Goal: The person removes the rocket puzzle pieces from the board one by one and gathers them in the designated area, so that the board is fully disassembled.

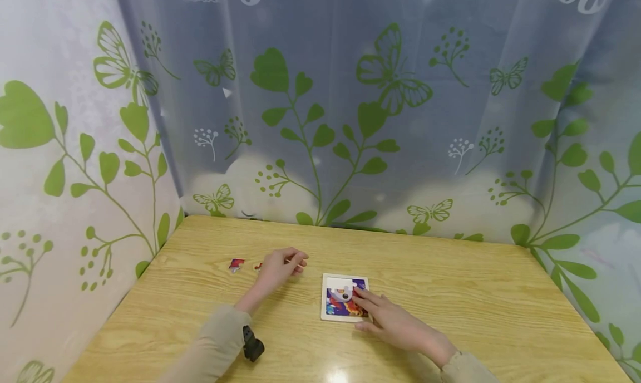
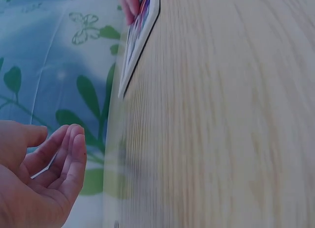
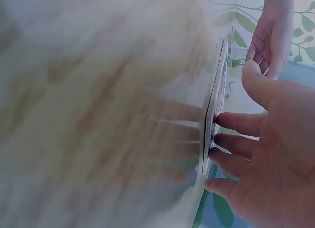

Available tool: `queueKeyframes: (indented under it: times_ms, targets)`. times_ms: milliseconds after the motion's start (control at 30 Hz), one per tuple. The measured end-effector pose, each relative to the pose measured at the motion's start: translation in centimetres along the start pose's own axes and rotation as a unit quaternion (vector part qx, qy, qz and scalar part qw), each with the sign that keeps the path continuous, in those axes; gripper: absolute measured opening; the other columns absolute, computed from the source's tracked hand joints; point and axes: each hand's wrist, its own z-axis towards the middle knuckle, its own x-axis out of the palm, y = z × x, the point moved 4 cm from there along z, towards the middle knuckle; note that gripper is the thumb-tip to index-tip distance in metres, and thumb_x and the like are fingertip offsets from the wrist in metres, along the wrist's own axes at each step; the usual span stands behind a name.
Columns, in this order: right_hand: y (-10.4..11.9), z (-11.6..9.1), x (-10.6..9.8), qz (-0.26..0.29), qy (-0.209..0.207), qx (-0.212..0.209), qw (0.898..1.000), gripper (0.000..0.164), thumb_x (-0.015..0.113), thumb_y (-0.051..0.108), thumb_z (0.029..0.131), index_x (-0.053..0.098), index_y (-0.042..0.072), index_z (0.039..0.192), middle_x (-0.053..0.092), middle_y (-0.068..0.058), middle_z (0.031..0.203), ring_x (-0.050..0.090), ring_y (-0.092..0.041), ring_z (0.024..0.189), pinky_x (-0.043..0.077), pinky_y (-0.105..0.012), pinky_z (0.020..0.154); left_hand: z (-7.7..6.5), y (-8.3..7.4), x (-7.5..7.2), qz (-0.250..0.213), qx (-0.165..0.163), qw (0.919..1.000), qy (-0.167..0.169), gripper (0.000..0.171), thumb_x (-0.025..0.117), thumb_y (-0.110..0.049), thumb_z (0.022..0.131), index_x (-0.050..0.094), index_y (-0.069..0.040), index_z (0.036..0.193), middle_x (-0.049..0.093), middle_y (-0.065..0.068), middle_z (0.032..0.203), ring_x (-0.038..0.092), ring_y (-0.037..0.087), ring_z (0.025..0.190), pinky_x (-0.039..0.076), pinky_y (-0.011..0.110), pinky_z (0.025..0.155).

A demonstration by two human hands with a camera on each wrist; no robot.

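Observation:
A small square jigsaw puzzle (image 1: 324, 309) with a white frame lies on the table, with a colourful picture and a bare white patch along its top. My right hand (image 1: 398, 322) rests on its right side, fingers spread and fairly straight; in the right wrist view its fingertips (image 3: 224, 120) touch the board. Left of the board, my left hand (image 1: 280, 269) hovers with loosely curled fingers. The left wrist view shows its thumb and fingertips apart, and I see nothing held. A red and purple puzzle piece (image 1: 236, 265) and another red piece (image 1: 258, 266), partly hidden by that hand, lie further left.
The wooden table (image 1: 440, 277) ends at the back against a curtain (image 1: 320, 149) printed with leaves and butterflies. More printed cloth hangs on both sides. A black strap device (image 1: 252, 344) sits on the left wrist.

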Motion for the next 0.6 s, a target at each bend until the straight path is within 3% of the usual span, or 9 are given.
queueKeyframes:
  times_ms: [433, 600]
  targets:
    - [-0.2, -1.4, -0.3, -0.031, -0.023, -0.013, 0.999, 0.066, 0.053, 0.044, 0.104, 0.043, 0.001, 0.152, 0.034, -0.022, 0.16, 0.035, -0.042, 0.145, 0.025, -0.065, 0.115, 0.4, -2.0, 4.1, 0.003, 0.039, 0.9975, 0.06, 0.025, 0.059, -0.019, 0.104, 0.074, 0.001, 0.108, 0.075, 0.014, 0.094, 0.073, 0.03, 0.083, 0.06, 0.031, 0.07]
    - [-0.2, -1.7, -0.2, -0.044, -0.021, -0.021, 0.999, 0.065, 0.054, 0.044, 0.103, 0.044, 0.001, 0.151, 0.037, -0.022, 0.158, 0.039, -0.042, 0.142, 0.026, -0.066, 0.113, 0.6, -2.8, 5.4, 0.046, 0.064, 0.9939, 0.077, 0.026, 0.057, -0.021, 0.105, 0.075, -0.002, 0.108, 0.076, 0.011, 0.095, 0.073, 0.026, 0.084, 0.057, 0.026, 0.071]
